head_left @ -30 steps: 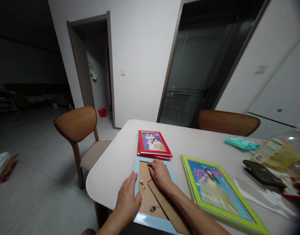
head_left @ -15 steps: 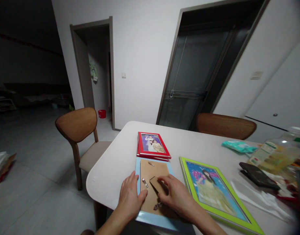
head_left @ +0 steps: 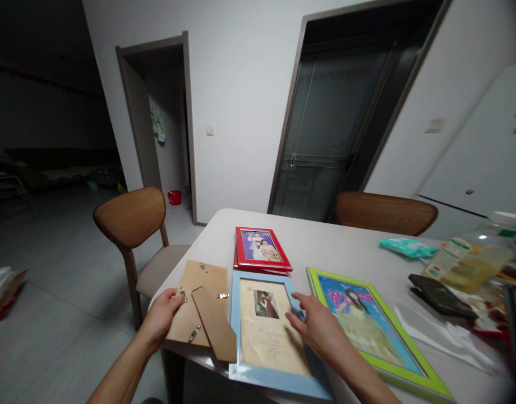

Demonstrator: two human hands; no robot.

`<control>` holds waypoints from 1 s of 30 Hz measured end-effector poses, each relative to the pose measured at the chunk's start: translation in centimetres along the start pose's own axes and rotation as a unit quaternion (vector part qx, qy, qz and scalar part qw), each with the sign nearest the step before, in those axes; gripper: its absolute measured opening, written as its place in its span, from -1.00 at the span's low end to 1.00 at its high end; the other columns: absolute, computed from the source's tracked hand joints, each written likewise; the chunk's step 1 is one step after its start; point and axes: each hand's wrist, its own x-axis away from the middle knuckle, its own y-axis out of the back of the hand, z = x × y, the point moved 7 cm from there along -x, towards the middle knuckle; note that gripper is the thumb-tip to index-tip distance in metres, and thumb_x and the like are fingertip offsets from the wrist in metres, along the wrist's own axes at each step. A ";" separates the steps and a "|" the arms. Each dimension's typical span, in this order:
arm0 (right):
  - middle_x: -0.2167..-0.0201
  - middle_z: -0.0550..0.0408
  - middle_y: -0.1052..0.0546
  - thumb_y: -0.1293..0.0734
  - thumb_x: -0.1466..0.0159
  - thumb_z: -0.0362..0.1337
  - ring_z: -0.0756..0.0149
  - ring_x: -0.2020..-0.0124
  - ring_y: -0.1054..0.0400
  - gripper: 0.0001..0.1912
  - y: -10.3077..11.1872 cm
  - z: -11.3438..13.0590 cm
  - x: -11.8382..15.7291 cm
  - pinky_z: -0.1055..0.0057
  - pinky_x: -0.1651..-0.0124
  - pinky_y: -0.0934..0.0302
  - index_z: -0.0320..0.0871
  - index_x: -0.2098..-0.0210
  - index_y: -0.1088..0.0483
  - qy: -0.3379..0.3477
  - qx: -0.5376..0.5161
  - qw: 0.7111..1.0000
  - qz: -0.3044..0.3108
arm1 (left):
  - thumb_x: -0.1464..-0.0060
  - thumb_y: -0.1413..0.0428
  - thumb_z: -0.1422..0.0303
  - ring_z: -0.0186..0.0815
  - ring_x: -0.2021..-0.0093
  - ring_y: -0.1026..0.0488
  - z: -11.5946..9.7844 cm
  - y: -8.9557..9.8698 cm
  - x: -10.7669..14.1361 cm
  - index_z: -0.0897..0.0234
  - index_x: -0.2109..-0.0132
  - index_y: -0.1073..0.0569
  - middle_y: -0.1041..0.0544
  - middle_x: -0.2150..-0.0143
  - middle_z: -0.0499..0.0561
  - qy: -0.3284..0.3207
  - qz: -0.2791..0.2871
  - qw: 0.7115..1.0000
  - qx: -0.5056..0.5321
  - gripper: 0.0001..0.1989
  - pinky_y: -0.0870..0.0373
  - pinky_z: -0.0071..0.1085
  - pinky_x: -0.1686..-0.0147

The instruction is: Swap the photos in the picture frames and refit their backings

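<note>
Backing board (head_left: pixel 213 280) pinched by left hand (head_left: pixel 157 315), left of blue frame (head_left: pixel 235 306); right hand (head_left: pixel 323 331), fingers parted, over its right edge. Possible slip of printed sheet (head_left: pixel 253 335) through tilting.

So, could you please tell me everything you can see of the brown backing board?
The brown backing board is a thin, flat, tan rectangle that looks like fibreboard. Four small metal clips sit on it, one near each side, and a long stand flap slants down its face. It is by the table's edge, left of the blue frame, with its left edge in the left hand's grip. I cannot tell whether it rests fully on the table.
</note>
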 end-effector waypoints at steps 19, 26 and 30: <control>0.56 0.22 -0.41 -0.23 0.01 -0.23 0.40 0.62 -0.29 -0.16 1.9 1.3 1.5 0.46 0.50 -0.18 -0.12 -0.17 0.27 -0.162 -0.542 0.824 0.042 | 0.25 -0.09 0.44 -0.10 -0.10 -0.09 -7.4 -16.1 9.3 0.31 -0.08 -0.15 -0.16 -0.13 0.13 -0.330 0.151 0.906 -0.215 -0.35 -0.06 -0.21 -0.08; 0.66 0.26 -0.31 -0.21 -0.04 -0.20 0.38 0.62 -0.24 -0.25 0.9 -1.4 0.1 0.48 0.56 -0.11 -0.20 -0.16 0.16 -0.136 -0.382 0.914 0.034 | 0.13 0.11 0.55 -0.24 0.24 -0.36 -9.8 -11.8 8.1 0.27 0.01 -0.21 -0.39 0.24 0.05 -0.357 0.002 0.905 -0.232 -0.55 -0.32 -0.36 0.22; 0.49 0.05 -0.41 -0.17 -0.04 -0.24 0.29 0.46 -0.30 -0.40 0.3 -3.0 -0.3 0.40 0.35 -0.16 -0.37 -0.06 -0.09 -0.102 -0.138 0.985 -0.004 | 0.06 0.11 0.46 -0.19 0.12 -0.34 -7.4 -6.3 5.8 0.28 0.04 -0.20 -0.37 0.11 0.09 -0.276 -0.106 0.916 -0.272 -0.64 -0.28 -0.28 0.13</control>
